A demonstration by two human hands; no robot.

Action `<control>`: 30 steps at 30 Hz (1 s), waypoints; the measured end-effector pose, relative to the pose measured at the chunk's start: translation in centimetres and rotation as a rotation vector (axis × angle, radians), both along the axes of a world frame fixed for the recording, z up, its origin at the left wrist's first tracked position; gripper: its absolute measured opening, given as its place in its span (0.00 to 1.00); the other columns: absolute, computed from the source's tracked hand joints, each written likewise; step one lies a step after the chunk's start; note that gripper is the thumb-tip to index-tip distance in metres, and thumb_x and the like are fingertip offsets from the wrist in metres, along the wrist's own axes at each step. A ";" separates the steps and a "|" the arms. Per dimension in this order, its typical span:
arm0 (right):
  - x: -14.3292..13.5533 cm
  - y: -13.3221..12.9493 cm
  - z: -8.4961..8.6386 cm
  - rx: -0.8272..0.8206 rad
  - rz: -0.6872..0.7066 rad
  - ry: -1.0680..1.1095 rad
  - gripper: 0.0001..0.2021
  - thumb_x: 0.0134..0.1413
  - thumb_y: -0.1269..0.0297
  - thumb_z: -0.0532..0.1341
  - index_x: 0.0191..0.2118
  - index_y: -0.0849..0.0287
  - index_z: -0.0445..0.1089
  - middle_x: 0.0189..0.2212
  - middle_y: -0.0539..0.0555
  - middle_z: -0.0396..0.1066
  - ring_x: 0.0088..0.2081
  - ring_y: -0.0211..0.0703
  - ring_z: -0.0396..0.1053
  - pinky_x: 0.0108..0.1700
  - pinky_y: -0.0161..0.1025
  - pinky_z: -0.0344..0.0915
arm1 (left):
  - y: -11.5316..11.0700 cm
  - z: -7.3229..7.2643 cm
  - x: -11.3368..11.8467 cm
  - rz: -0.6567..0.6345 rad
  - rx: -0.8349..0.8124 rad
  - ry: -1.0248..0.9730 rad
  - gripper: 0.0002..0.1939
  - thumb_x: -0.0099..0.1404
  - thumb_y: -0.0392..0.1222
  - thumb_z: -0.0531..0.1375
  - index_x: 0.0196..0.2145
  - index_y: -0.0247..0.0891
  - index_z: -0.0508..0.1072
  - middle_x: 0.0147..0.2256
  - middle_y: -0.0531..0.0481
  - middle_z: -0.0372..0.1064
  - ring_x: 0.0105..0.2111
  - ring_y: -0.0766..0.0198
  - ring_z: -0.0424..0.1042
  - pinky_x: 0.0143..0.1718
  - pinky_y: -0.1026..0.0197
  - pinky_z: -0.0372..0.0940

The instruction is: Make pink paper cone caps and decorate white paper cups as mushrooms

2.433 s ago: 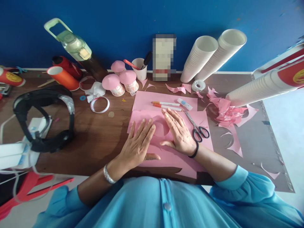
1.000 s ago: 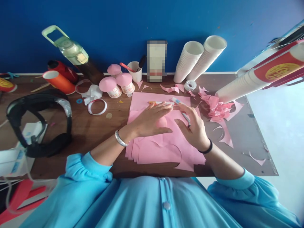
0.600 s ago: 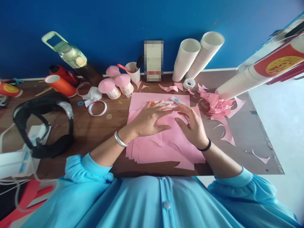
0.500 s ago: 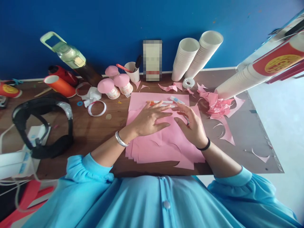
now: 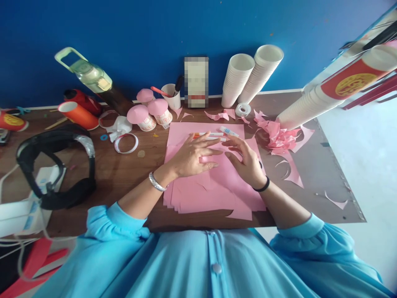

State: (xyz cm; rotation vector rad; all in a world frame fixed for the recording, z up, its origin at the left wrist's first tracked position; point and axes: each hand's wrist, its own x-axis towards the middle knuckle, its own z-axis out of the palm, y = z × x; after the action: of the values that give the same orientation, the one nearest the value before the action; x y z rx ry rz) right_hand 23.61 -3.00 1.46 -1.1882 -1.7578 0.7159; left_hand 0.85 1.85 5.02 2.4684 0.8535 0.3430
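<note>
Over a stack of pink paper sheets (image 5: 214,196), my left hand (image 5: 197,155) is spread with its fingers apart and holds nothing. Facing it, my right hand (image 5: 246,161) is open too, fingers slightly bent, the fingertips of both hands close together. Just past the fingertips, orange-and-white pens (image 5: 214,134) lie on the paper, partly hidden by my left hand. A small white-and-blue tube (image 5: 228,131) rests beside them, near my right fingers. Something dark shows at the edge of my right hand, too covered to make out.
Paper cups with pink cone roofs (image 5: 138,114) stand at the back left, near a cup of pens (image 5: 173,101) and a phone (image 5: 196,82). White cup stacks (image 5: 237,78), a tape roll (image 5: 242,109) and pink scraps (image 5: 282,138) lie right. A black head strap (image 5: 56,198) is left.
The view has shifted slightly. Both hands stay above the pink paper, open, with only small finger movements; the things on the table look unmoved.
</note>
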 end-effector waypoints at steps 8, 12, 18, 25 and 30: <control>-0.1 -0.2 0.1 0.030 -0.014 -0.044 0.23 0.70 0.58 0.59 0.67 0.51 0.61 0.56 0.62 0.75 0.55 0.52 0.76 0.55 0.57 0.75 | -0.3 1.0 -1.1 0.062 -0.047 -0.028 0.34 0.67 0.58 0.65 0.67 0.48 0.66 0.73 0.43 0.52 0.75 0.41 0.45 0.70 0.26 0.41; -1.1 -0.8 1.7 0.145 0.028 -0.180 0.25 0.71 0.58 0.58 0.70 0.51 0.58 0.60 0.62 0.73 0.60 0.56 0.72 0.60 0.60 0.72 | -1.1 0.2 -3.8 0.137 -0.086 -0.083 0.49 0.64 0.67 0.63 0.74 0.49 0.49 0.74 0.40 0.46 0.75 0.42 0.41 0.72 0.28 0.40; -4.3 -0.3 2.1 0.203 0.263 -0.290 0.34 0.70 0.52 0.57 0.75 0.55 0.49 0.68 0.65 0.63 0.70 0.58 0.60 0.69 0.61 0.63 | -2.6 -3.1 -5.6 0.168 -0.092 -0.059 0.62 0.60 0.73 0.61 0.76 0.43 0.34 0.75 0.31 0.36 0.76 0.42 0.38 0.73 0.34 0.45; -5.9 -0.2 0.8 0.176 0.270 -0.303 0.29 0.71 0.56 0.57 0.72 0.57 0.56 0.67 0.65 0.65 0.68 0.56 0.63 0.67 0.60 0.65 | -3.5 -3.6 -5.0 0.248 -0.138 0.034 0.60 0.60 0.74 0.61 0.75 0.39 0.39 0.75 0.30 0.40 0.76 0.44 0.36 0.73 0.35 0.40; -6.5 0.4 2.0 0.218 0.266 -0.244 0.24 0.67 0.56 0.62 0.66 0.52 0.66 0.62 0.60 0.72 0.66 0.55 0.66 0.67 0.61 0.65 | -3.9 -5.0 -5.0 0.270 -0.032 0.063 0.47 0.69 0.64 0.59 0.73 0.34 0.50 0.73 0.29 0.48 0.75 0.46 0.42 0.74 0.36 0.40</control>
State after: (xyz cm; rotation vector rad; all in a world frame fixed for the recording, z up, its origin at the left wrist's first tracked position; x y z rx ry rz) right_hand 17.10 -2.58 3.43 -0.9347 -2.1653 0.5290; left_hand -4.14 -2.06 0.04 2.3477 1.2131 0.3429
